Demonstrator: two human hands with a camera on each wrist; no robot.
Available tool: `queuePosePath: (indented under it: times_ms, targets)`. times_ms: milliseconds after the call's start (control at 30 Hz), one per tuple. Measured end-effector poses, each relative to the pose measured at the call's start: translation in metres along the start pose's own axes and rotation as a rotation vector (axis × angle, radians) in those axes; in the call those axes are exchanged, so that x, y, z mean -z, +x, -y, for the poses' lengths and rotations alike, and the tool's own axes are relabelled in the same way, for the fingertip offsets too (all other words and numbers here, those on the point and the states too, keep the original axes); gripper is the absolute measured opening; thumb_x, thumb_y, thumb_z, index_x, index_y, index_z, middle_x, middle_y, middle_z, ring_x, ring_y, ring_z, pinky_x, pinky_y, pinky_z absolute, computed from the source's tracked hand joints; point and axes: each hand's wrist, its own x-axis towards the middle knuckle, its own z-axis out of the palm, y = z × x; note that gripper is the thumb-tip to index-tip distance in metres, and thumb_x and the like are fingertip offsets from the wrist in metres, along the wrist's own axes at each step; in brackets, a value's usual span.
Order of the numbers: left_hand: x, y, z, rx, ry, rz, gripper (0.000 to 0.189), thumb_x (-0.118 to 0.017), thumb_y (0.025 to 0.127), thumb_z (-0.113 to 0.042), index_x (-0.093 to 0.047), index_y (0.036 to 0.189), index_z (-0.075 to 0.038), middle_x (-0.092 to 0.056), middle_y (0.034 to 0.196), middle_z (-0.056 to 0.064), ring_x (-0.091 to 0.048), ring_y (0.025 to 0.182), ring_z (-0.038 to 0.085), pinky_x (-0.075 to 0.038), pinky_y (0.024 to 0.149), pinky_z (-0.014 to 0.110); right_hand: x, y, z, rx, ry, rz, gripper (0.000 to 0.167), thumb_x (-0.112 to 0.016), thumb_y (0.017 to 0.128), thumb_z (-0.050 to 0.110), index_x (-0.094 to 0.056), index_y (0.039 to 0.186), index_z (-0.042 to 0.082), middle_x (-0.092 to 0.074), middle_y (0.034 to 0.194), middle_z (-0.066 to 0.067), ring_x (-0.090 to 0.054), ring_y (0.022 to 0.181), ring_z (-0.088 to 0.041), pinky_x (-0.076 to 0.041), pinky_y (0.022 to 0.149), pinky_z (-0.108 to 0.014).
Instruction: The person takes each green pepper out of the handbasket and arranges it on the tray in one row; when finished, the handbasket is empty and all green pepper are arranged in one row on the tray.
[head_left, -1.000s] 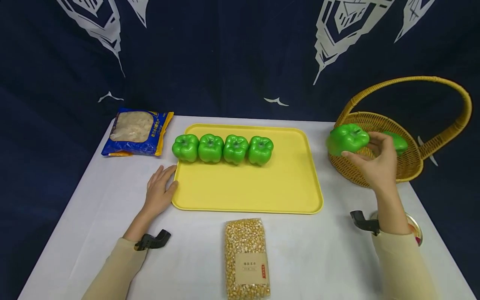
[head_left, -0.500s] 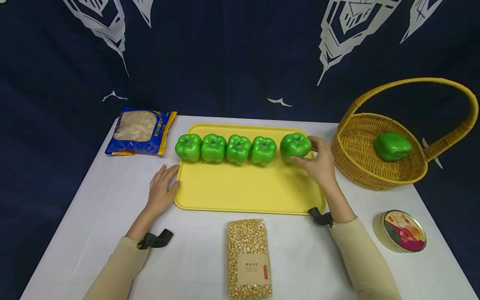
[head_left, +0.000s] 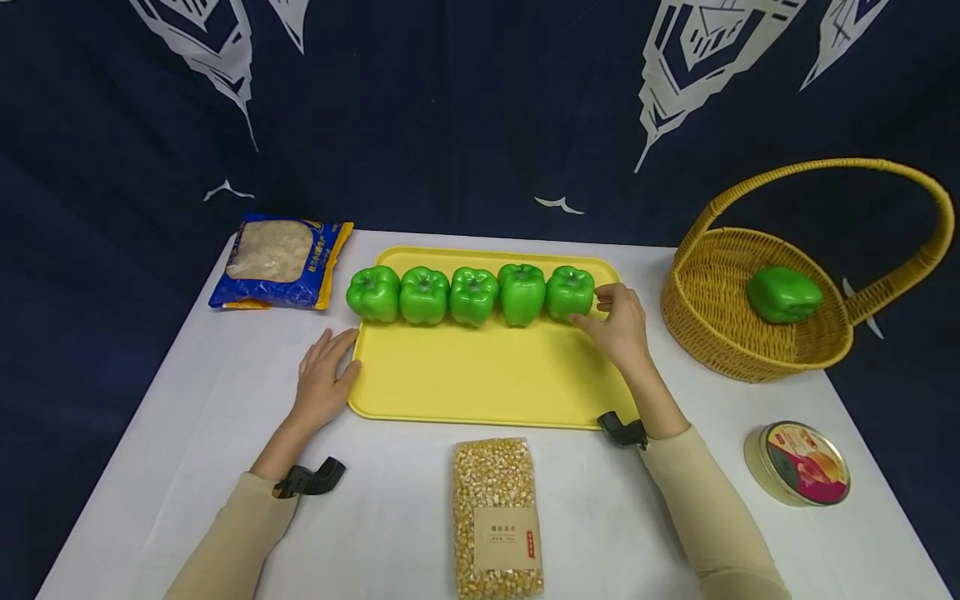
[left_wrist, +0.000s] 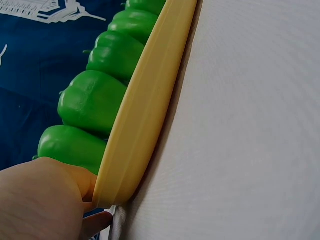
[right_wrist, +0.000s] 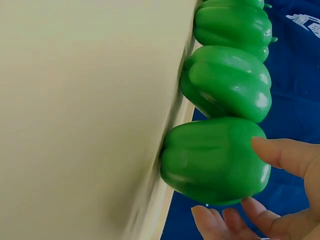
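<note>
On the upper part of the yellow tray, several green bell peppers stand in a row, from the leftmost pepper to the rightmost pepper. My right hand holds that rightmost pepper, its thumb on one side and its fingertips close against the other. The neighbouring pepper leans, tilted differently from the rest. My left hand rests at the tray's left edge with fingers stretched out and thumb at the rim. In the left wrist view the tray rim lies beside this hand.
A wicker basket with a tall handle stands at right, one green pepper inside. Nearer is a round tin. A blue bag lies at back left, and a pack of corn kernels lies in front of the tray.
My right hand has carried a pepper from the basket to the right end of the row and moved it left. The neighbouring pepper has tilted. The left hand has stayed at the tray edge.
</note>
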Motion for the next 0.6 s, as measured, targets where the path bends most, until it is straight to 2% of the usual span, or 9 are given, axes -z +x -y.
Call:
queuePosePath:
  times_ms: [100, 267, 600]
  targets:
    - [-0.0005, -0.0003, 0.0008, 0.0, -0.003, -0.003, 0.049, -0.05, 0.097, -0.007, -0.042, 0.145, 0.001, -0.04, 0.152, 0.022, -0.014, 0.148, 0.043, -0.003, 0.119, 0.06, 0.0001, 0.0024, -0.0013, -0.008, -0.012, 0.018, 0.055, -0.077, 0.083, 0.015, -0.05, 0.126, -0.008, -0.048, 0.13, -0.027, -0.05, 0.122, -0.044, -0.039, 0.104, -0.053]
    - [-0.0002, 0.0001, 0.0002, 0.0, 0.001, 0.0, 0.05, -0.05, 0.098, -0.006, -0.041, 0.146, 0.001, -0.039, 0.152, 0.022, -0.014, 0.149, 0.043, -0.003, 0.119, 0.06, 0.001, 0.0065, -0.004, -0.003, -0.035, 0.026, 0.052, -0.078, 0.082, 0.018, -0.052, 0.119, -0.006, -0.05, 0.13, -0.025, -0.052, 0.124, -0.044, -0.037, 0.106, -0.054]
    - [-0.0009, 0.0, 0.0003, 0.008, 0.012, 0.003, 0.05, -0.05, 0.097, -0.006, -0.041, 0.146, 0.0, -0.039, 0.152, 0.022, -0.014, 0.149, 0.043, -0.003, 0.12, 0.059, 0.0019, 0.0087, -0.0063, -0.034, -0.022, 0.032, 0.054, -0.079, 0.081, 0.02, -0.05, 0.12, -0.003, -0.05, 0.132, -0.023, -0.054, 0.125, -0.042, -0.043, 0.102, -0.053]
